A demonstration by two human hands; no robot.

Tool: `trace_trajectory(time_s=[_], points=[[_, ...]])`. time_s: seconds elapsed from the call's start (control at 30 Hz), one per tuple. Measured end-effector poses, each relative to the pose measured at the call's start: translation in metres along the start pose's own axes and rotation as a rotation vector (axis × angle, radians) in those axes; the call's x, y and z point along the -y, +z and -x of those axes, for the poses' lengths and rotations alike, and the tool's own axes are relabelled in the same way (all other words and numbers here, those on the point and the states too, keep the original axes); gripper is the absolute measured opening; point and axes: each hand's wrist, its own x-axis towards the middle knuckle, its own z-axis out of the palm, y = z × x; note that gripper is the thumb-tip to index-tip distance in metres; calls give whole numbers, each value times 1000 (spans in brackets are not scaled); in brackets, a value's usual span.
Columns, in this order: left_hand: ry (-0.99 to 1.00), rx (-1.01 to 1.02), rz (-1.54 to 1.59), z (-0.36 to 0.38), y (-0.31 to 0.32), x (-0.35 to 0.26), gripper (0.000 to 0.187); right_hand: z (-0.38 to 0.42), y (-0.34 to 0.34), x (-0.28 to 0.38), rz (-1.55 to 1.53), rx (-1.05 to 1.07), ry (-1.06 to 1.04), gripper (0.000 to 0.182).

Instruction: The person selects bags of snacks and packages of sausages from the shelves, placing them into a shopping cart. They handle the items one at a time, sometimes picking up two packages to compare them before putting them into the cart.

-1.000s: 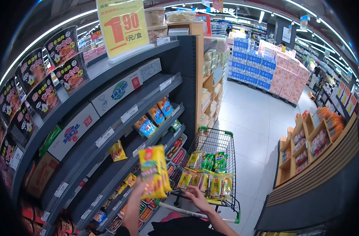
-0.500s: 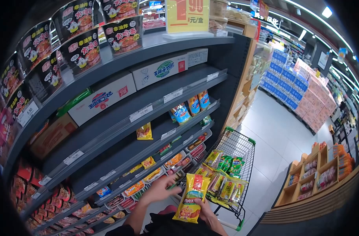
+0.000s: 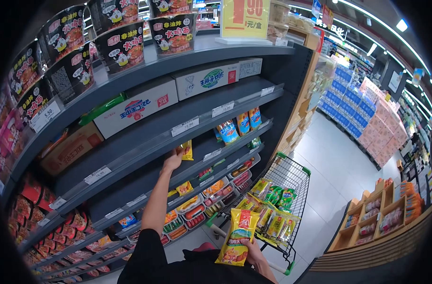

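Observation:
In my right hand (image 3: pixel 253 252) is a yellow packet of sausages (image 3: pixel 238 236), upright in front of my body, gripped at its lower right side. My left arm stretches out to the shelf, where my left hand (image 3: pixel 172 160) is at the left edge of another yellow packet (image 3: pixel 188 150). The fingers cover part of that packet and are partly hidden. Farther right on the same shelf stand blue and orange packets (image 3: pixel 228 132). A wire shopping cart (image 3: pixel 296 177) beside me holds several yellow and green packets (image 3: pixel 276 226).
Cartons (image 3: pixel 135 106) fill part of the shelf above, and black noodle cups (image 3: pixel 172 34) stand on top by a yellow price sign (image 3: pixel 244 19). Trays of sausages (image 3: pixel 195 210) lie lower down. On the right are a wooden display bin (image 3: pixel 362 220) and stacked blue and pink boxes (image 3: pixel 353 102).
My left hand has moved from beside the held packet up and forward to the yellow packet on the shelf. The right hand keeps its packet. The view has shifted slightly.

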Motion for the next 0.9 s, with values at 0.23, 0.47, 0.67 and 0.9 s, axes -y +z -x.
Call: trace_trajectory(time_s=[0.23,0.47,0.67,0.9], points=[[-39,47,575,13,-13,-13,77,-2,4,-6,11,1,-32,50],[100,261,982,101,-23,-9,53,-11,23,-15,13,-92,-81,42],[44,611,1032,246,44,16,55,-40,25,-35,23,-149,-135,38],[-20,818,1094,315,108,44,56,-58,21,-58,54,-163,-149,38]])
